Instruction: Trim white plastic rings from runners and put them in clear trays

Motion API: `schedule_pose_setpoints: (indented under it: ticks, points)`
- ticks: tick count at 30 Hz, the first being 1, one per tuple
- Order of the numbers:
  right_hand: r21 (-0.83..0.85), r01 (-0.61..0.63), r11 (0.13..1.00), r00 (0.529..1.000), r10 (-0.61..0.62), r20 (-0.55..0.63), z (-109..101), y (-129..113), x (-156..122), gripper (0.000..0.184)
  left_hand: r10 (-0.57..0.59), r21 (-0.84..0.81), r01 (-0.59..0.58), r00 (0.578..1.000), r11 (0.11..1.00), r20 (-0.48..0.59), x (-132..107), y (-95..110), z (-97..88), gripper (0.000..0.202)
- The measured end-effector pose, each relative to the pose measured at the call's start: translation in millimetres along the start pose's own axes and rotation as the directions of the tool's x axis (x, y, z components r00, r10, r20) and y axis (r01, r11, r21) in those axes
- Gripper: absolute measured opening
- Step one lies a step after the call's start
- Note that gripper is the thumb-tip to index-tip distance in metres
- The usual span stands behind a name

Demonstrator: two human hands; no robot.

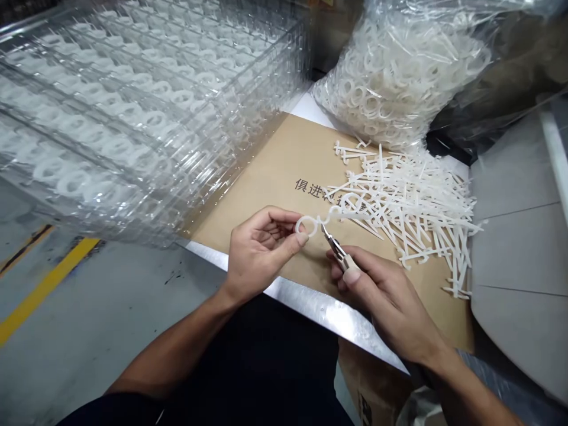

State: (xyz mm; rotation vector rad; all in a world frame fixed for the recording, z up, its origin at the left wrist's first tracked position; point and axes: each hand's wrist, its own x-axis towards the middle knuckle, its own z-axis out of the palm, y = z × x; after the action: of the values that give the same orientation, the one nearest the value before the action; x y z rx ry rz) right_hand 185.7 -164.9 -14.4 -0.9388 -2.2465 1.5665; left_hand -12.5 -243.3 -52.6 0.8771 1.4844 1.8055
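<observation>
My left hand [261,248] pinches a small white plastic ring piece [310,223] between thumb and fingers, held just above a brown cardboard sheet [275,171]. My right hand [386,296] grips small cutting pliers [336,248], and their tip touches the ring piece where a thin stem joins it. Just beyond the hands lies a pile of loose white plastic sticks [412,207] on the cardboard.
A clear bag full of white plastic rings [399,71] stands at the back right. Stacked clear plastic trays holding white rings [124,118] fill the left. The metal table edge [310,305] runs below my hands; grey floor with a yellow line [44,287] lies at left.
</observation>
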Motion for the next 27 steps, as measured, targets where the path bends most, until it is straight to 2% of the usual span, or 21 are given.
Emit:
schedule_pose_setpoints:
  ticks: [27]
  points:
    - [-0.018,-0.012,1.000,1.000,0.012,0.028,1.7,-3.7,3.0,0.027,0.002,-0.025,-0.002,1.000,1.000,0.020,-4.8,-1.2,-3.3,0.021]
